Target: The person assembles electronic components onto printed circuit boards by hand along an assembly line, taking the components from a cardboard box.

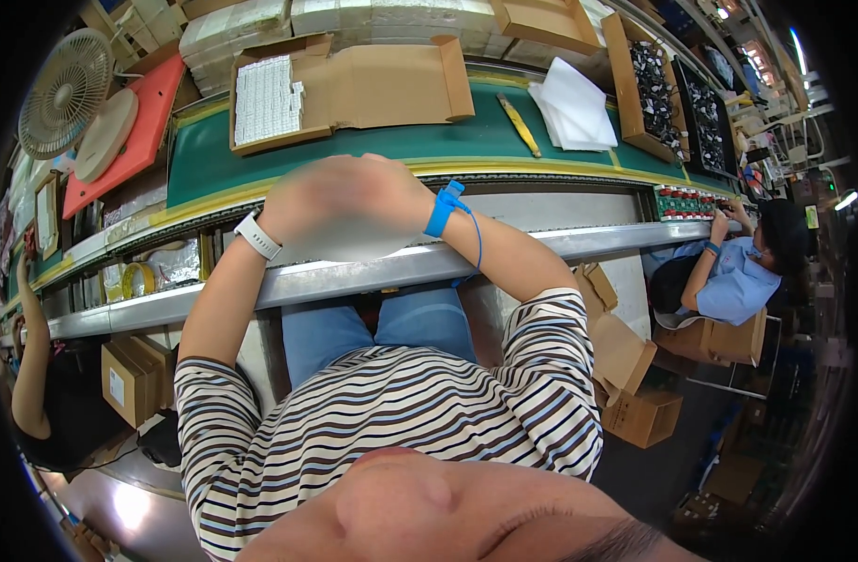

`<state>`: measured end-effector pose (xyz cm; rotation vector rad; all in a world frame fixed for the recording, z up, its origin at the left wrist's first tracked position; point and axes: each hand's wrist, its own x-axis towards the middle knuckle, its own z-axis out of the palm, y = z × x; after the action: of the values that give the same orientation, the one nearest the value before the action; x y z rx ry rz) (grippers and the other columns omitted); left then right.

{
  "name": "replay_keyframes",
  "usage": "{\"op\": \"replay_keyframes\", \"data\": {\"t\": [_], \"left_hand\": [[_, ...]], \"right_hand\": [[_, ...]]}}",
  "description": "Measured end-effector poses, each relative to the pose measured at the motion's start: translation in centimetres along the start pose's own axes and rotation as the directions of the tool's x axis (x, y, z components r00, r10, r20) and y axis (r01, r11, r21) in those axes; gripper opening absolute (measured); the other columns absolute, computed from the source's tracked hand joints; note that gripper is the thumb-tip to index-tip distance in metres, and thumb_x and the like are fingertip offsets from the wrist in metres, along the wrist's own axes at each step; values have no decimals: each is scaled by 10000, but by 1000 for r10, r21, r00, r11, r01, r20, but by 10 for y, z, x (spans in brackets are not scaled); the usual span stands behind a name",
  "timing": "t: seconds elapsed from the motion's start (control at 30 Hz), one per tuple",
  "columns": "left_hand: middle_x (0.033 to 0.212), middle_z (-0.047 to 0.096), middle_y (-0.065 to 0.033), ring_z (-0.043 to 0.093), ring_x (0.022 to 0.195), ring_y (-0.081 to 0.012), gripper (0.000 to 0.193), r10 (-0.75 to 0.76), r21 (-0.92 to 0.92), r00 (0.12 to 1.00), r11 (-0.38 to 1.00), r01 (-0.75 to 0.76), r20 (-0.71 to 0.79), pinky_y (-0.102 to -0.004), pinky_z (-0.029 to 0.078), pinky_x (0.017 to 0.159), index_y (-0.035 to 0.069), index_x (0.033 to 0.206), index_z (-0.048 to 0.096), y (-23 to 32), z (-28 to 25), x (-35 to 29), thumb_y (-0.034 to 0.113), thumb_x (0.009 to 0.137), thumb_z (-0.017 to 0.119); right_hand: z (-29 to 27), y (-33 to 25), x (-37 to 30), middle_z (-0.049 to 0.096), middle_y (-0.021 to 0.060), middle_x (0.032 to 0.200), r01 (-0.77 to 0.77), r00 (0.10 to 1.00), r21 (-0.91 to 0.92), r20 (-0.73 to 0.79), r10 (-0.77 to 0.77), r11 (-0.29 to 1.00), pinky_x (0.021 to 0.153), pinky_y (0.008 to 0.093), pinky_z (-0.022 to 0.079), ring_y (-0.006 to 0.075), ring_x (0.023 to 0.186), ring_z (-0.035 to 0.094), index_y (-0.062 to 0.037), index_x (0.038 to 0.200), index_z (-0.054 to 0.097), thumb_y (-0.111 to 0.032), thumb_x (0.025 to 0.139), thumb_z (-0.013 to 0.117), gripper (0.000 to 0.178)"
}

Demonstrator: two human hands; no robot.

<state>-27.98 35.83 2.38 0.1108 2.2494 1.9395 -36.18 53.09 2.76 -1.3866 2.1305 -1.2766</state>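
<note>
My left hand (pixel 293 201), a white watch strap (pixel 257 234) on its wrist, is raised over the near edge of the bench. Close against it is my right hand (pixel 398 195), which wears a blue wrist strap (pixel 445 210) with a thin blue cord. A blurred patch covers the fingers of both hands, so whatever lies between them is hidden. Just beyond the hands, an open cardboard box (pixel 401 86) rests on the green belt (pixel 204 155). Small white pieces (pixel 268 97) stand packed in rows in its left part.
A yellow utility knife (pixel 518 125) and white foam sheets (pixel 574 105) lie right of the box. Farther right is a carton of dark parts (pixel 646 98). A fan (pixel 65 94) stands at left. A metal rail (pixel 354 279) runs along the front. Co-workers (pixel 738 276) sit on both sides.
</note>
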Motion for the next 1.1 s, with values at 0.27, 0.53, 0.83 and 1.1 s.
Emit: {"op": "replay_keyframes", "data": {"t": [0.27, 0.53, 0.83, 1.1], "left_hand": [[1056, 595, -133, 578, 895, -124, 534, 44, 103, 999, 994, -43, -10, -237, 456, 728, 65, 1280, 346, 5, 1, -1, 3, 790, 550], [969, 623, -151, 621, 837, -190, 575, 114, 287, 992, 953, -95, -49, -282, 487, 724, 93, 1289, 338, 12, 3, -3, 2, 759, 540], [925, 633, -155, 637, 777, -241, 599, 144, 332, 985, 937, -106, -91, -293, 495, 703, 126, 1296, 333, 10, 4, -3, 32, 749, 559], [875, 638, -151, 638, 720, -240, 637, 123, 378, 989, 922, -83, -82, -299, 498, 660, 144, 1309, 320, 11, 4, -3, 35, 737, 578]], "right_hand": [[0, 0, 0, 520, 142, 892, 7, 1000, -10, -4, -7, 1000, 702, 360, 436, 305, 794, 528, -31, 882, 571, -128, 744, 593, 170], [1, -1, 1, 503, 90, 795, 46, 997, 34, -60, -44, 998, 615, 309, 436, 214, 683, 519, -34, 903, 578, -86, 733, 630, 185], [-2, -3, 0, 511, 127, 857, 11, 999, 2, -41, -10, 1000, 684, 346, 443, 289, 774, 527, -46, 914, 588, -140, 728, 628, 212], [-1, -3, 0, 522, 111, 837, 30, 999, -12, -22, -30, 999, 660, 326, 446, 256, 743, 538, -50, 907, 608, -141, 738, 626, 193]]}}
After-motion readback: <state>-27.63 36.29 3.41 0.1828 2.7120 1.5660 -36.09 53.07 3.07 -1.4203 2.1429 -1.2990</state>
